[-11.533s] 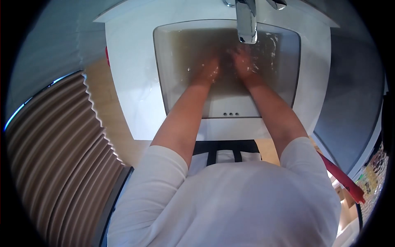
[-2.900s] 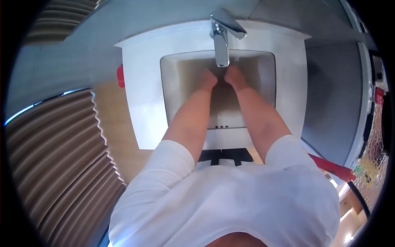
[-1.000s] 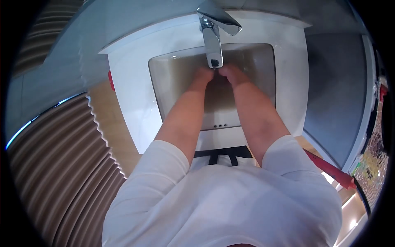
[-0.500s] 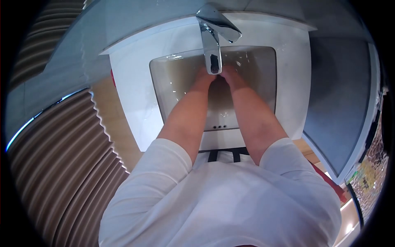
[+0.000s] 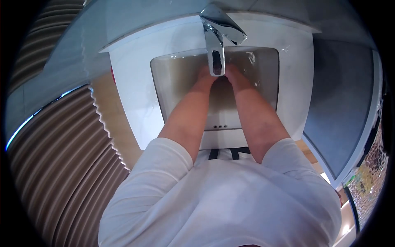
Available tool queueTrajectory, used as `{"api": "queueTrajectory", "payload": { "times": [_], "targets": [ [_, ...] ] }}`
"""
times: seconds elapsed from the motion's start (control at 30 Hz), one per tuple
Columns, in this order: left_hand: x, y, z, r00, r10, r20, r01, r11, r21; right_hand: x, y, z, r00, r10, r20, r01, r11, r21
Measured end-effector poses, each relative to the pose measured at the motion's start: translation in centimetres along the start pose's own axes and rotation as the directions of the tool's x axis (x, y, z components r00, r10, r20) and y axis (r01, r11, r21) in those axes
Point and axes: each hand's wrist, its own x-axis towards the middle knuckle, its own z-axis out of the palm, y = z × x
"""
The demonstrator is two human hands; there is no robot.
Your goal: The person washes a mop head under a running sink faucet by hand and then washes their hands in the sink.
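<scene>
A rectangular white sink [image 5: 181,108] holds murky, brownish water. Both of my hands are in the water below the chrome faucet [image 5: 214,45], close to each other. Of my left hand [image 5: 204,73] only the back and wrist show, just left of the spout. My right hand [image 5: 233,73] is just right of the spout, its fingers hidden under the faucet and in the water. Whether either one holds something cannot be made out. Small overflow holes [image 5: 220,126] show on the sink's near wall.
A white countertop [image 5: 133,96] surrounds the sink. Pleated brown curtain [image 5: 61,164] hangs at the left. A grey panel [image 5: 341,99] stands on the right, with textured glass [image 5: 366,185] beyond it. A bit of a red object [image 5: 112,75] shows at the counter's left edge.
Since the earliest frame, my hands have come closer together under the spout, where their fingers are now hidden. The view has shifted, showing more of the faucet. The red object at right is mostly out of sight.
</scene>
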Motion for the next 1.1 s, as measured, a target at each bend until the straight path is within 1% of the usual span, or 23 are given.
{"api": "queueTrajectory", "payload": {
  "times": [0.07, 0.13, 0.17, 0.2, 0.27, 0.3, 0.33, 0.43, 0.47, 0.5, 0.53, 0.6, 0.63, 0.67, 0.73, 0.77, 0.8, 0.83, 0.9, 0.93, 1.0, 1.03, 1.1],
  "targets": [
    [-0.3, 1.0, -0.9, 0.999, -0.045, -0.021, 0.047, 0.994, 0.101, -0.8, -0.3, -0.4, 0.999, -0.031, -0.030, 0.027, 0.992, -0.125],
    [1.2, -0.2, 0.1, 0.992, 0.123, 0.014, -0.122, 0.957, 0.265, -2.6, -0.7, -0.8, 0.980, -0.150, -0.130, 0.145, 0.988, -0.046],
    [2.5, -2.0, 2.1, 0.979, 0.154, -0.137, -0.117, 0.962, 0.246, -3.2, -1.0, -1.0, 0.966, -0.192, -0.170, 0.191, 0.981, -0.024],
    [2.9, -1.5, 1.3, 0.976, 0.164, -0.147, -0.125, 0.962, 0.243, -3.4, -0.4, -0.6, 0.964, -0.159, -0.211, 0.176, 0.983, 0.061],
    [2.3, -1.4, -0.5, 0.994, 0.025, 0.107, -0.030, 0.998, 0.048, -3.7, 0.0, 0.6, 0.964, -0.126, -0.236, 0.164, 0.975, 0.148],
    [-2.4, 3.6, -4.8, 0.987, -0.114, 0.111, 0.108, 0.993, 0.054, -3.8, -0.5, 0.3, 0.965, -0.075, -0.250, 0.086, 0.996, 0.034],
    [-3.7, 4.2, -5.7, 0.988, -0.109, 0.110, 0.104, 0.993, 0.054, -4.3, -0.8, 0.1, 0.963, -0.020, -0.267, -0.001, 0.997, -0.078],
    [-7.5, 5.2, -6.7, 0.999, -0.005, 0.040, 0.006, 1.000, -0.016, -7.6, -1.5, 0.3, 0.911, -0.087, -0.402, 0.008, 0.981, -0.192],
    [-9.6, 6.0, -7.1, 0.994, 0.089, -0.061, -0.085, 0.994, 0.067, -8.4, -1.3, 0.8, 0.913, -0.087, -0.398, 0.010, 0.981, -0.193],
    [-10.8, 6.1, -7.1, 0.969, 0.194, -0.153, -0.169, 0.972, 0.161, -8.9, -1.1, 1.2, 0.861, -0.325, -0.391, 0.156, 0.901, -0.405],
    [-11.7, 5.5, -6.8, 0.969, 0.193, -0.152, -0.168, 0.972, 0.161, -9.6, -0.8, 1.7, 0.774, -0.540, -0.331, 0.271, 0.754, -0.598],
    [-12.5, 2.9, -5.2, 0.850, 0.520, -0.085, -0.358, 0.688, 0.631, -10.9, -0.3, 3.1, 0.799, -0.545, -0.252, 0.230, 0.665, -0.710],
    [-12.2, 1.8, -4.6, 0.851, 0.519, -0.086, -0.358, 0.690, 0.629, -11.3, -0.2, 3.5, 0.825, -0.538, -0.174, 0.193, 0.557, -0.807],
    [-11.9, 0.7, -4.1, 0.872, 0.488, -0.033, -0.369, 0.700, 0.611, -11.2, 0.5, 3.8, 0.826, -0.537, -0.170, 0.194, 0.555, -0.809],
    [-12.0, -0.2, -4.4, 0.890, 0.455, 0.023, -0.379, 0.712, 0.591, -10.6, 2.3, 4.3, 0.740, -0.656, -0.149, 0.236, 0.460, -0.856],
    [-12.2, 0.0, -5.1, 0.882, 0.457, 0.114, -0.410, 0.625, 0.664, -11.2, 1.7, 3.8, 0.740, -0.656, -0.148, 0.235, 0.460, -0.856],
    [-12.5, 0.1, -5.6, 0.872, 0.444, 0.208, -0.443, 0.532, 0.722, -12.6, 0.3, 3.0, 0.855, -0.516, -0.058, 0.215, 0.454, -0.865],
    [-12.4, 0.4, -6.1, 0.873, 0.440, 0.211, -0.444, 0.535, 0.719, -13.5, -0.3, 2.7, 0.935, -0.352, 0.033, 0.198, 0.444, -0.874],
    [-11.7, 0.6, -6.8, 0.880, 0.190, 0.435, -0.450, 0.622, 0.640, -13.3, 0.9, 3.0, 0.921, -0.390, 0.021, 0.225, 0.486, -0.844],
    [-12.0, 0.4, -7.1, 0.879, 0.188, 0.437, -0.451, 0.623, 0.639, -13.2, 1.5, 2.9, 0.901, -0.433, -0.003, 0.250, 0.525, -0.814],
    [-12.2, -1.0, -6.7, 0.821, 0.424, 0.382, -0.559, 0.463, 0.688, -13.6, 2.3, 2.7, 0.903, -0.428, 0.048, 0.268, 0.471, -0.841],
    [-11.9, -1.9, -6.2, 0.819, 0.428, 0.382, -0.561, 0.462, 0.687, -13.6, 2.6, 2.5, 0.901, -0.425, 0.093, 0.284, 0.413, -0.865],
    [-10.8, -4.2, -4.5, 0.809, 0.551, 0.205, -0.516, 0.499, 0.696, -13.9, 3.1, 2.7, 0.886, -0.463, 0.039, 0.262, 0.429, -0.864]
  ]
}}
